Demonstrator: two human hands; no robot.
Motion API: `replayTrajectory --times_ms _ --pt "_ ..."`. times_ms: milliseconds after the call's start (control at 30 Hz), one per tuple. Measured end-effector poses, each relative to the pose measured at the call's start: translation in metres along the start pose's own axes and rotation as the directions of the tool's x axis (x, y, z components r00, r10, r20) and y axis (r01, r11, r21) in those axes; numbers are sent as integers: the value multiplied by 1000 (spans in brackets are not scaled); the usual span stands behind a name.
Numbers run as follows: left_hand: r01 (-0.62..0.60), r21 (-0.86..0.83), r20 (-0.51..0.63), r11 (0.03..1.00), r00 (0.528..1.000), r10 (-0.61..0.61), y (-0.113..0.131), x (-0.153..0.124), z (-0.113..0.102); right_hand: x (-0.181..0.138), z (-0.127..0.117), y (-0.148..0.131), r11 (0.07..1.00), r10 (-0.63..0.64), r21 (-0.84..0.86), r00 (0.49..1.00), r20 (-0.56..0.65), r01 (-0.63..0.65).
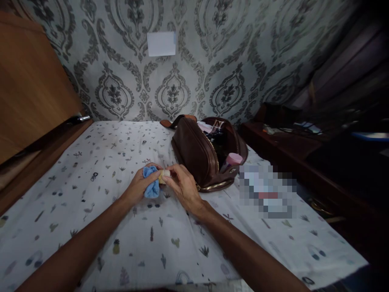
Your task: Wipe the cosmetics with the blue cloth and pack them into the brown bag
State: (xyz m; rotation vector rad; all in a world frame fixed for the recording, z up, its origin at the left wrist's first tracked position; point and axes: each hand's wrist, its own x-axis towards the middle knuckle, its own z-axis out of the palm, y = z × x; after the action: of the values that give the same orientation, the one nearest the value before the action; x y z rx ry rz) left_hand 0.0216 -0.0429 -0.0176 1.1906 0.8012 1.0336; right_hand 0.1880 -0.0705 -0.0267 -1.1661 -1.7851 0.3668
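Left hand: the left hand (138, 187) is closing around a bunched blue cloth (151, 184), pressing it against the item held by the other hand.
Right hand: the right hand (182, 185) is pinching a small pale object (165, 175) between thumb and fingertips; what it is cannot be told at this size.
Where the things are lying: cloth and object are touching each other, held just above the bed sheet (100, 170), just beside the open brown toiletry bag (202, 156).
Bag: it is lying unzipped on its side, with a pink-capped container (233, 159) and other dark items showing at its mouth.
Risk, slipping: the pale object is sitting in a fingertip hold only, so a firm rub from the cloth could be pushing it out onto the sheet, where it may be rolling towards the bag.
Risk, spilling: the bag is gaping near the right wrist, so a knock could be tipping its contents out.
Surface: a soft bed covered with a white sheet printed with small motifs.
Room: patterned grey wallpaper (212, 61) is running behind, a wooden panel (30, 81) is standing to the left, and a dark cluttered side unit (304, 142) is standing to the right in dim light.
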Motion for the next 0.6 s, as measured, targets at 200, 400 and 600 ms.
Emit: replayTrajectory --times_ms 200,400,600 --pt "-87 79 -79 993 992 94 0 1 -2 0 1 0 995 -25 95 1000 2 24" --pt "-81 13 -156 997 984 82 -1 3 -5 -1 4 -2 982 -182 65 979 89 176" --pt "-75 -41 -170 996 983 68 -4 4 -1 1 3 -5 976 -112 188 994 -4 111"
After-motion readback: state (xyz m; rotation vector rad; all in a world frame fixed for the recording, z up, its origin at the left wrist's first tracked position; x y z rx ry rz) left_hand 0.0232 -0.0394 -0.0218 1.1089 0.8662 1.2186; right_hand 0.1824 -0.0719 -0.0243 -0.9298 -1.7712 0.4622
